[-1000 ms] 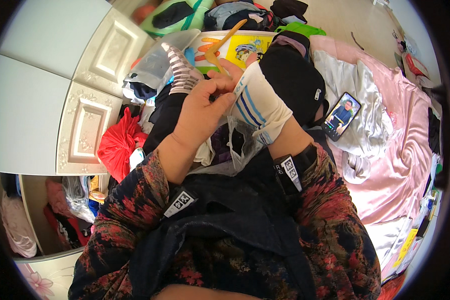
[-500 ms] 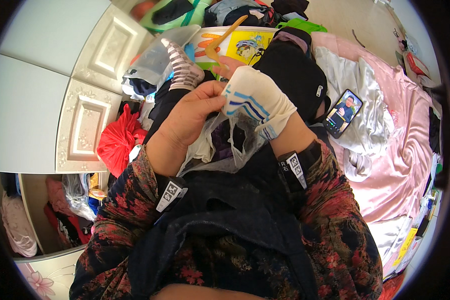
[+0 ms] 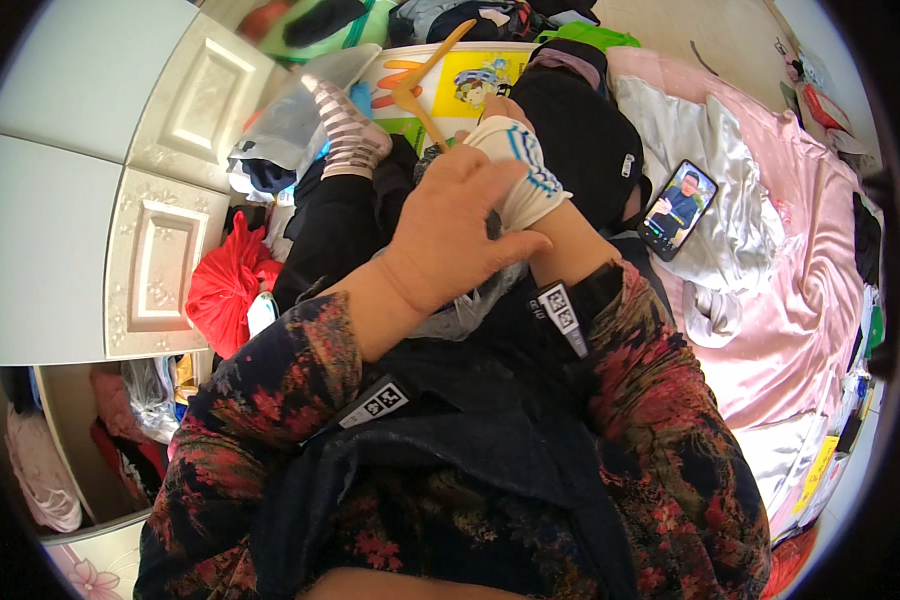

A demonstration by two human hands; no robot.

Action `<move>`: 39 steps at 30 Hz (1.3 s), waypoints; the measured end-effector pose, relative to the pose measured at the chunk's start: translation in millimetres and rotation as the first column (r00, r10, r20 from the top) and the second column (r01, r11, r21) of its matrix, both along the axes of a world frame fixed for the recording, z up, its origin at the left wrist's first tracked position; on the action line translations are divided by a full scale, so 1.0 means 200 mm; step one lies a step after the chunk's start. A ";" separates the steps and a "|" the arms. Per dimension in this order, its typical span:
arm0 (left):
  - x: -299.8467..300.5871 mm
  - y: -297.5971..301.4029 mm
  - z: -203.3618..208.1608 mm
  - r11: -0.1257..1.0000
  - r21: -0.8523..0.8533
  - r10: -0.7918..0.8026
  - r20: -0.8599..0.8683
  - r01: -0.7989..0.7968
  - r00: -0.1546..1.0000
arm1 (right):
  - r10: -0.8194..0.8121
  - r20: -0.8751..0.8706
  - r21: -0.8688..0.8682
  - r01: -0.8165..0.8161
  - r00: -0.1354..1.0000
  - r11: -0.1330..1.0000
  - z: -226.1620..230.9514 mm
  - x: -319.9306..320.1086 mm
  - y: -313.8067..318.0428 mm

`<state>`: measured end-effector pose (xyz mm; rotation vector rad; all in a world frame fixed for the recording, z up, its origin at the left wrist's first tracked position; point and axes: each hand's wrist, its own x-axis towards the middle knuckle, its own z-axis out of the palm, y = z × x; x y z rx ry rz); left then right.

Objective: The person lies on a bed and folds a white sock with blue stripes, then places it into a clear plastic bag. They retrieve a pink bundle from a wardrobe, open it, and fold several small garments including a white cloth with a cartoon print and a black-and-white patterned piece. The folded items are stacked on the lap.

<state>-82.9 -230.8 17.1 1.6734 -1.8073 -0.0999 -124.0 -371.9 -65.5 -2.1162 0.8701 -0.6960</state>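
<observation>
While both forearms angle inward, I log the left hand (image 3: pixel 452 218) at the middle of the view, its forearm running back toward 8 o'clock. Back of the hand faces up; thumb splayed toward 4 o'clock, well apart from the bent fingers, so I read this hand as spread. Right forearm enters from 5 o'clock. White sock (image 3: pixel 542 183) with blue stripes encircles the right hand (image 3: pixel 511 112), whose fingers show past its 12 o'clock end; the covering prevents me from telling whether that hand is spread or closed.

Sock position: 2 o'clock of the left hand, its near side overlapped by the left fingers. I cannot confirm firm contact.

Surroundings, from the left hand: wooden hanger (image 3: pixel 407 98) near 12, striped-sock foot (image 3: pixel 352 140) at 10, phone (image 3: pixel 678 210) at 3.
</observation>
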 end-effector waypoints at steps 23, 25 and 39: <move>-0.11 0.01 -0.09 0.852 0.523 0.175 -0.279 -0.003 0.944 | -0.236 -0.145 -0.554 0.119 0.961 0.824 -0.19 0.10 0.16; -0.18 0.04 -0.08 0.846 0.523 0.134 -0.401 0.106 0.906 | -0.127 -0.100 -0.220 0.103 0.987 0.970 -0.17 0.10 0.14; -0.13 0.00 -0.19 0.997 -0.061 0.035 -0.189 -0.048 0.981 | -0.640 0.574 0.748 -0.644 0.511 0.157 -0.05 -0.04 -0.11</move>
